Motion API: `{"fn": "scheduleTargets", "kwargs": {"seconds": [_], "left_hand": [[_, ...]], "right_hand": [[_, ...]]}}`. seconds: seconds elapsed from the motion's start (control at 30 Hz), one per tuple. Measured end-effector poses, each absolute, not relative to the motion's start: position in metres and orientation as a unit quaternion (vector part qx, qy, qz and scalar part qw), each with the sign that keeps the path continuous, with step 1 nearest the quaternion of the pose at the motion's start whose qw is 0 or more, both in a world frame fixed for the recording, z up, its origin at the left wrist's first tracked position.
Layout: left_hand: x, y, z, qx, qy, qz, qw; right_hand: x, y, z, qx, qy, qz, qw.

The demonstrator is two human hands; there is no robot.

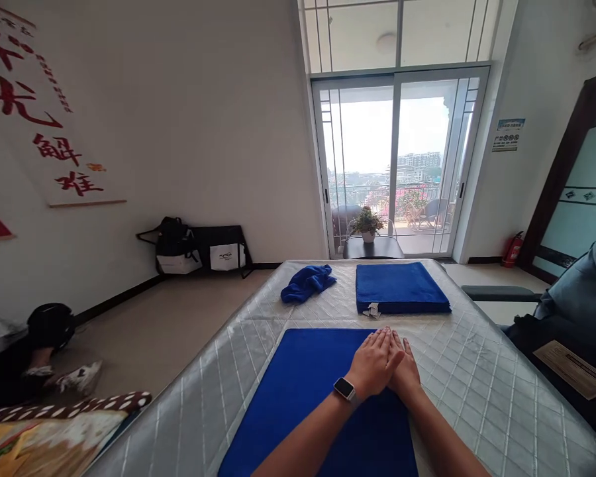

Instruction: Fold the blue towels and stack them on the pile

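A blue towel [308,391] lies flat and smooth on the silver quilted mattress in front of me. My left hand [376,363], with a smartwatch [344,388] at its wrist, rests near the towel's far right corner, fingers stretched out. Beside and partly under it is my right hand [405,368], also with straight fingers, at the towel's right edge. The two hands touch and overlap, so part of the right one is hidden. Farther off sits a neat stack of folded blue towels [402,285] with white tags [372,310]. Left of it is a crumpled blue cloth [308,283].
The mattress [481,371] fills the foreground. On the right, a person's dark clothing [591,285] is close to its edge. A seated person's shoe [82,377] and a patterned blanket [54,434] are at left. A potted plant [367,224] stands beyond the far edge.
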State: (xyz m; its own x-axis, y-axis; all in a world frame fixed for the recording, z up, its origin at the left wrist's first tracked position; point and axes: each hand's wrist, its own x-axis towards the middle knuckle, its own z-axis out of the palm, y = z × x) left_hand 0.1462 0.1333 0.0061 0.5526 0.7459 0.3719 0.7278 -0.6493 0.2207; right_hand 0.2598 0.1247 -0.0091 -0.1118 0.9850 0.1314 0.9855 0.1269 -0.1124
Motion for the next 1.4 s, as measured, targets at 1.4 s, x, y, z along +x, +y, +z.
{"fn": "scheduleTargets", "kwargs": {"seconds": [1.4], "left_hand": [[-0.079, 0.158, 0.002, 0.749, 0.645, 0.141, 0.052]], "right_hand": [[0.251, 0.131, -0.002, -0.701, -0.709, 0.005, 0.072]]}}
